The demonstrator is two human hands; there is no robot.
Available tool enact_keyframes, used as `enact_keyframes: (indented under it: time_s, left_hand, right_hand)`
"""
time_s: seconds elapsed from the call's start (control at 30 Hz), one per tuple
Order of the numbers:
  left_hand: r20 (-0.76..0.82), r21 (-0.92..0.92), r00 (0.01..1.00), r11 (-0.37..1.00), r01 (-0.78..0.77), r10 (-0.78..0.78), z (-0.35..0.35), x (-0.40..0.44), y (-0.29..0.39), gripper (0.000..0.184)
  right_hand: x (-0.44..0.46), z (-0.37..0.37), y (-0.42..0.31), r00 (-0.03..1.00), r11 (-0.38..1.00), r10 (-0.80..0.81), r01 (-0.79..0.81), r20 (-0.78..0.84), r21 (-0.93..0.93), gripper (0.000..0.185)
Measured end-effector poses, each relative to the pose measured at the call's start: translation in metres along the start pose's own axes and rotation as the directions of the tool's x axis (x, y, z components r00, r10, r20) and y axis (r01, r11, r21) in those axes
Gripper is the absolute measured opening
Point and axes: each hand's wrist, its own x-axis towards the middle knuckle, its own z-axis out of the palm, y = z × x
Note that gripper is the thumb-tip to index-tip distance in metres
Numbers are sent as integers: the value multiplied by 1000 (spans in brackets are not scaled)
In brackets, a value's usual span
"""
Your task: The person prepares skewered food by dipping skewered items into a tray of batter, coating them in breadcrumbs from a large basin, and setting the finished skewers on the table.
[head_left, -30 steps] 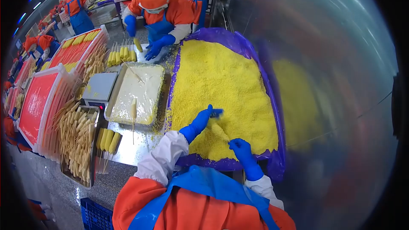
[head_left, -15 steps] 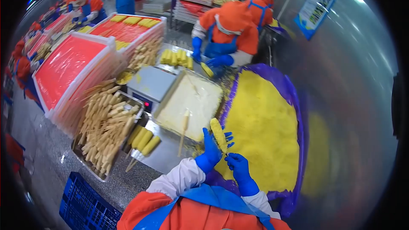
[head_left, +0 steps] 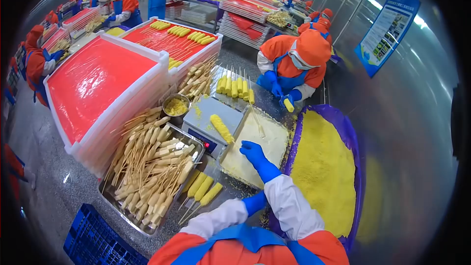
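A yellow-coated stick [head_left: 222, 128] is being held slantwise over the near edge of a grey scale [head_left: 226, 110], its coated end being pointed toward 11 o'clock, by the right hand [head_left: 254, 155]; the fingers are being pressed together, the grip being clamped on its lower end. Beneath that hand a metal tray [head_left: 239, 177] of white paste is being carried by the metal desk [head_left: 212, 167]. The left hand [head_left: 255, 202] is being partly covered by the right sleeve [head_left: 293, 206], at 6 o'clock from the right hand; whether its grip is being held apart or together cannot be told. From the right hand, a short row of coated sticks [head_left: 201, 188] is being laid out at 8 o'clock, pale sticks [head_left: 152, 176] are being heaped in a pan [head_left: 195, 143] nearer 9 o'clock, and a small bowl [head_left: 175, 105] is being placed at 10 o'clock. Yellow crumbs [head_left: 321, 167] are being spread on a purple sheet [head_left: 343, 126] toward 3 o'clock. At 1 o'clock, another yellow piece [head_left: 288, 105] is being held by a co-worker [head_left: 297, 59] in blue gloves.
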Motion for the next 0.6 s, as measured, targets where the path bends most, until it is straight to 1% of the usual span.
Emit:
enact_keyframes:
  time_s: [0.03,0.07,0.1,0.17,0.23,0.3,0.33,0.37,0.4,0.43,0.47,0.5,0.53,0.57,0.6]
  left_hand:
    - [95,-26,995,1000,0,2,4,12,9,61]
    - [193,-69,981,998,13,1,7,22,19,63]
    - [286,-109,958,994,26,6,9,30,29,66]
    - [419,-180,908,982,59,22,17,45,36,71]
    - [475,-223,879,972,77,39,27,59,31,76]
    - [445,-247,894,967,69,50,37,72,17,81]
    - [399,-248,916,966,69,37,39,74,18,79]
    - [351,-249,936,966,68,25,42,76,20,77]
    - [244,-245,970,967,68,-6,45,73,18,73]
    - [134,-239,990,968,77,-45,47,66,14,69]
    - [27,-224,996,971,89,-85,48,60,12,65]
    - [36,-76,998,996,45,-43,39,56,17,67]
    - [44,76,999,997,-2,-1,29,52,20,69]
    - [53,221,998,974,-52,41,20,48,23,71]
    - [60,42,995,996,79,-82,18,26,37,74]
  right_hand:
    - [-4,-4,5,1000,1000,4,-4,-13,-10,44]
    - [-22,-14,-7,978,925,-198,164,-67,-344,47]
    - [-43,-27,-23,919,711,-392,275,-40,-647,51]
    - [-98,-47,-64,867,655,-494,328,-57,-680,51]
    - [-153,-61,-62,877,577,-476,253,-69,-777,54]
    - [-188,-77,-35,876,512,-479,232,-50,-827,54]
    - [-202,-86,-26,878,488,-477,223,-44,-844,54]
    - [-209,-96,-26,844,430,-536,252,-20,-867,53]
    - [-224,-108,-20,811,375,-585,274,3,-886,53]
    - [-235,-128,5,823,382,-568,260,-4,-887,53]
    - [-241,-158,53,914,430,-362,-9,-182,-903,54]
    - [-243,-180,77,919,413,-156,-272,-362,-869,54]
    - [-245,-190,68,867,242,-6,-482,-499,-842,55]
    - [-239,-194,59,770,43,113,-635,-628,-771,55]
    - [-217,-181,32,893,166,-298,-301,-338,-939,57]
